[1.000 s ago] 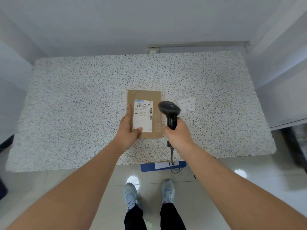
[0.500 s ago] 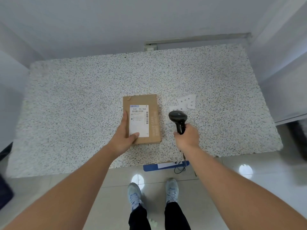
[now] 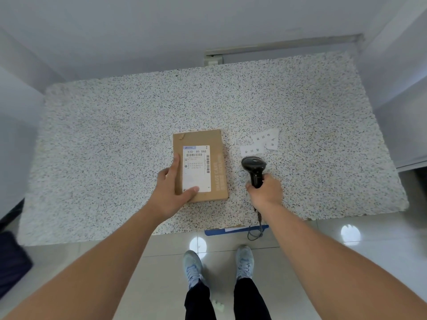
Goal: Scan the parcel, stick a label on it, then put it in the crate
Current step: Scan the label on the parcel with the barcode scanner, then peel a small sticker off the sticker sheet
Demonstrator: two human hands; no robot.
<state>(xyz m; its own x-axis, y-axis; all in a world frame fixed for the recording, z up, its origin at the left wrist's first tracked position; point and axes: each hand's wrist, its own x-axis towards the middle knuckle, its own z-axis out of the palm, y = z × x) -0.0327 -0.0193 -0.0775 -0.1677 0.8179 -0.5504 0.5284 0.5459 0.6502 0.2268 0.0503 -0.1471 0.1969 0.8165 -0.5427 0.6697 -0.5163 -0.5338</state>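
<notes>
A speckled stone-pattern tabletop [image 3: 115, 135] set against pale walls carries a flat brown cardboard parcel [image 3: 215, 139], its white shipping label [image 3: 196, 168] facing up near the front edge. We see the left hand [image 3: 171, 192] clasping the parcel's near left corner, thumb lying on the label and fingers along the left side. The right hand [image 3: 265, 192] is closed around the handle of a black barcode scanner [image 3: 253, 166] just right of the parcel, beside small white paper labels [image 3: 262, 142].
</notes>
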